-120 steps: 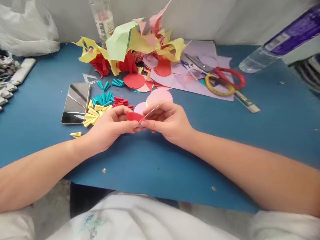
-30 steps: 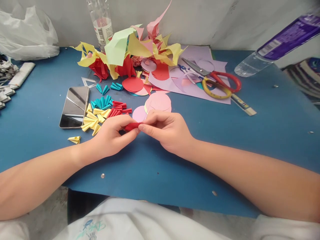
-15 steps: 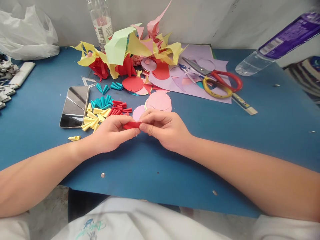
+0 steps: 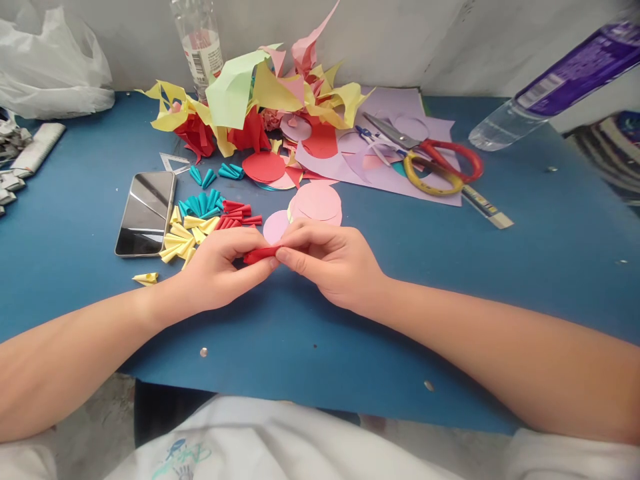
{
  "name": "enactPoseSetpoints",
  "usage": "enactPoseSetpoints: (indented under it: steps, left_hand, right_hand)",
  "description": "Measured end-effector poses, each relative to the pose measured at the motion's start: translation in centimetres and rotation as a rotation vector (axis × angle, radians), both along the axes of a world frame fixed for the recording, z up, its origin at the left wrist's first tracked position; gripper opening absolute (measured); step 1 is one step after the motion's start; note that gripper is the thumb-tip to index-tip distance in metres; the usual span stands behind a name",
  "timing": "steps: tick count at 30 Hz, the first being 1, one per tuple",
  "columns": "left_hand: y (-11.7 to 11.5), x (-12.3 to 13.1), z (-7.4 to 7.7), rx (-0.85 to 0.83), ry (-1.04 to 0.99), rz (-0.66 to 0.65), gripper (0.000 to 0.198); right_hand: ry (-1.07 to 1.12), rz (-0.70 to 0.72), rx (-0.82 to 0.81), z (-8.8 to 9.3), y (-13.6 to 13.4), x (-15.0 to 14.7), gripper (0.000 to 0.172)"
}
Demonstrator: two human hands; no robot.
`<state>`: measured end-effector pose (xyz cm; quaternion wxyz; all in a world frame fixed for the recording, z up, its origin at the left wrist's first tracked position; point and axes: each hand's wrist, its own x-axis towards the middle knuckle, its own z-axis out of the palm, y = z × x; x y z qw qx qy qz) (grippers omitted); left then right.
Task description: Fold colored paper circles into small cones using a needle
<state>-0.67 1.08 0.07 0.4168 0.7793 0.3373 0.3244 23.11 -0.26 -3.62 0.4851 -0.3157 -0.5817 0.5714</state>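
Observation:
A red piece of paper (image 4: 260, 254), narrow and apparently rolled, is pinched between both my hands. My left hand (image 4: 225, 270) is closed on its left end, thumb below and fingers above. At its right end, the thumb and forefinger of my right hand (image 4: 333, 260) press together. My fingers hide part of the paper. Just beyond them lie pink paper circles (image 4: 317, 201) and a lilac circle (image 4: 276, 225). Left of these are small red paper cones (image 4: 239, 215), teal cones (image 4: 203, 203) and yellow cones (image 4: 179, 241).
A phone (image 4: 146, 213) lies left of the cones. Paper scraps (image 4: 233, 87) heap by the wall near a clear bottle (image 4: 203, 57). Scissors (image 4: 425, 150) rest on lilac sheets (image 4: 330, 167). A purple-labelled bottle (image 4: 550, 87) leans at right; a plastic bag (image 4: 55, 67) sits at left.
The red paper looks narrower and more tightly rolled between my fingers. Both hands stay in nearly the same place, and the view has shifted slightly.

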Motion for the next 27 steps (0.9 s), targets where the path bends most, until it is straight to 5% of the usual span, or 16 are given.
enactPoseSetpoints:
  steps: [4, 21, 27]
  left_hand:
    - [-0.1, -0.3, -0.5, 0.194, 0.019, 0.007, 0.023]
    - [-0.1, -0.4, 0.3, 0.126, 0.012, -0.107, 0.021]
    - [-0.4, -0.1, 1.1, -0.021, 0.019, 0.007, 0.019]
  right_hand:
    - [0.019, 0.006, 0.022, -0.4, 0.1, 0.1, 0.017]
    - [0.018, 0.066, 0.088, 0.0, 0.7, 0.3, 0.031]
    - [-0.001, 0.034, 0.242, 0.6, 0.5, 0.3, 0.008]
